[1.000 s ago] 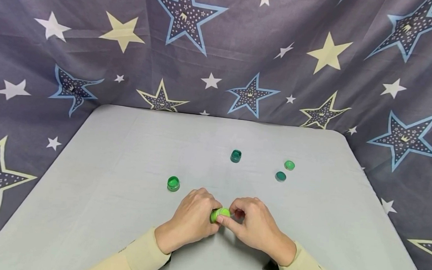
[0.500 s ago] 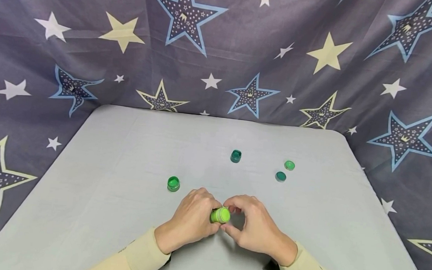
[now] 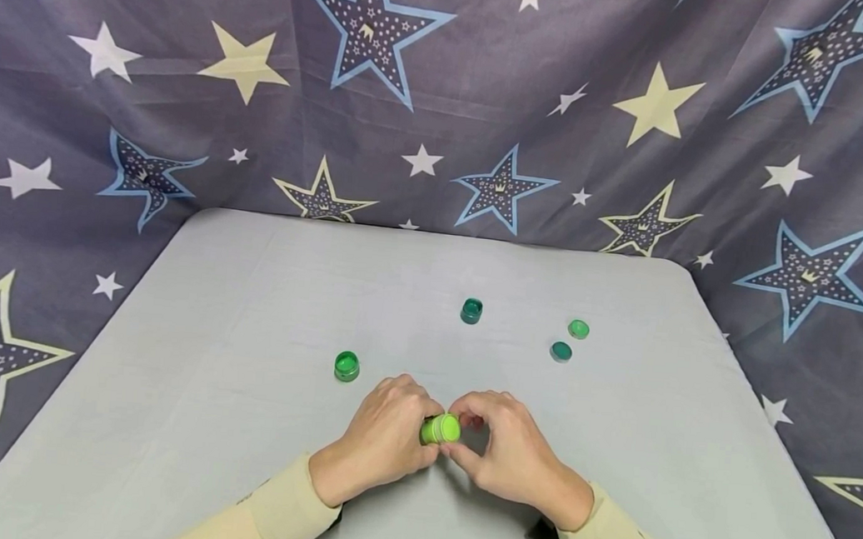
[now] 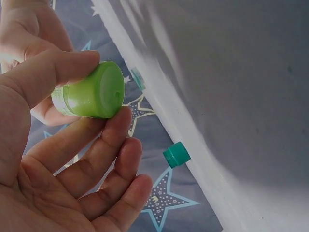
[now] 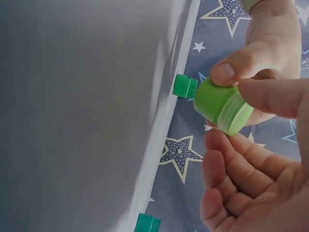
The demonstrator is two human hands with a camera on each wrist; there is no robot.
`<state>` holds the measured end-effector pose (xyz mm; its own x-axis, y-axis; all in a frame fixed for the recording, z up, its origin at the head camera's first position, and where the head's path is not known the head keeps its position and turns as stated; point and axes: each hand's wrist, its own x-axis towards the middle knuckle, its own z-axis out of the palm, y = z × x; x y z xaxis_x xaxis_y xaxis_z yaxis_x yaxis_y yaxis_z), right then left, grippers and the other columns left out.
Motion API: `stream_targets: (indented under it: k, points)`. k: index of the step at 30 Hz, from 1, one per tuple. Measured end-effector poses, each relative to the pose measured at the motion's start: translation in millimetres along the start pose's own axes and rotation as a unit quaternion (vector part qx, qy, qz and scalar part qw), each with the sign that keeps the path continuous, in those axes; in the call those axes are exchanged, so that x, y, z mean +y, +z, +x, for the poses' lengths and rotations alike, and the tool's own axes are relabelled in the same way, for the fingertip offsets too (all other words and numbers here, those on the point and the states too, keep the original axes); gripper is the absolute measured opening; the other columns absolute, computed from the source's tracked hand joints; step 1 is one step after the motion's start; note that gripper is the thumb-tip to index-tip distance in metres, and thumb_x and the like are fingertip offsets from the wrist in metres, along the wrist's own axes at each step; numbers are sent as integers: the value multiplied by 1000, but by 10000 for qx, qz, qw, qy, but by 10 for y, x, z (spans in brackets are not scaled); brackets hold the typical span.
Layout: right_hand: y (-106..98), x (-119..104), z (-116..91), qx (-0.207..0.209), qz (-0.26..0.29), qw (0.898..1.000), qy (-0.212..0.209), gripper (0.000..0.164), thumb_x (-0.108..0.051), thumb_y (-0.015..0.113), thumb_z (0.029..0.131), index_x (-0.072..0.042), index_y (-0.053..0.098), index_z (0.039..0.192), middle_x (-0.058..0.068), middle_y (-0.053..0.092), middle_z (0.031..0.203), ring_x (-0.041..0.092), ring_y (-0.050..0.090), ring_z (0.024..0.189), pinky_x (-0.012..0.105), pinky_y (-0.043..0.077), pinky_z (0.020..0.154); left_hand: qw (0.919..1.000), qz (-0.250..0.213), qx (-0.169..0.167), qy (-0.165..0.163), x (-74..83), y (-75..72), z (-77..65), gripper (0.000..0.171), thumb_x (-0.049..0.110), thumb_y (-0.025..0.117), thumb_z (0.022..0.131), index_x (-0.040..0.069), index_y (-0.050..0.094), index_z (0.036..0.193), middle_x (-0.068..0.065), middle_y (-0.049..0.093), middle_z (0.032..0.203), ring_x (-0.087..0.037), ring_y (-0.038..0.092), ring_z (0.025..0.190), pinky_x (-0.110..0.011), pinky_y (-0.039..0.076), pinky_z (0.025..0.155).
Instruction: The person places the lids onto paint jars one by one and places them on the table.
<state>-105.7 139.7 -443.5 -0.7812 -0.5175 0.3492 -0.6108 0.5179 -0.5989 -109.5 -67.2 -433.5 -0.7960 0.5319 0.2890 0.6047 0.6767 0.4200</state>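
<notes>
My left hand (image 3: 388, 429) grips a small lime-green paint jar (image 3: 437, 429) between thumb and fingers, low over the front middle of the table. The jar lies tipped, with its lidded end toward my right hand (image 3: 506, 452). In the right wrist view, a paler translucent lid (image 5: 236, 115) caps the jar. My right thumb and a fingertip pinch this lid at opposite sides of its rim, while the remaining fingers are loosely bent. The left wrist view shows the jar's smooth base (image 4: 112, 89), with the left thumb over its side.
An uncapped green jar (image 3: 346, 368) stands left of the hands, and an uncapped teal jar (image 3: 471, 311) stands farther back. To the right, a green lid (image 3: 578, 330) and a teal lid (image 3: 561, 352) lie on the white-covered table (image 3: 265, 291). Star-patterned cloth (image 3: 444, 95) hangs behind it.
The right thumb and fingers have moved apart and shifted round the lid's rim. The lid's face has turned more toward the head view. The left hand keeps its hold and place.
</notes>
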Motion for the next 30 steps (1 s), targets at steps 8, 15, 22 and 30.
stream_targets:
  k: [8,15,22,30]
  points:
    - [5,-3,-1,19,-184,9997,141,22,-29,89,81,-23,70,90,-7,65,78,15,60,71,28,46,70,10000,-5,-31,-12,2,0,-5,25,11,88,66,22,66,67,12,59,66,-10,47,70,-30,41,71]
    - [12,6,-4,72,-300,9993,194,25,-39,85,84,-24,66,82,-6,62,72,13,56,64,26,43,65,10000,-27,-48,-34,11,-4,-5,28,9,88,66,22,63,66,11,56,65,-10,45,70,-30,40,71]
    - [10,2,7,68,-272,9991,318,35,-45,82,86,-27,56,71,-9,53,62,0,42,56,22,39,55,9999,10,-106,-52,18,-9,-5,30,11,89,67,23,61,66,10,58,66,-10,45,70,-30,40,71]
    - [0,-9,9,68,-246,9985,476,39,-51,80,86,-27,54,69,-10,48,59,-1,38,53,20,36,50,9999,80,-91,-26,17,-8,-1,27,13,90,67,22,64,69,9,59,66,-10,45,69,-31,41,71]
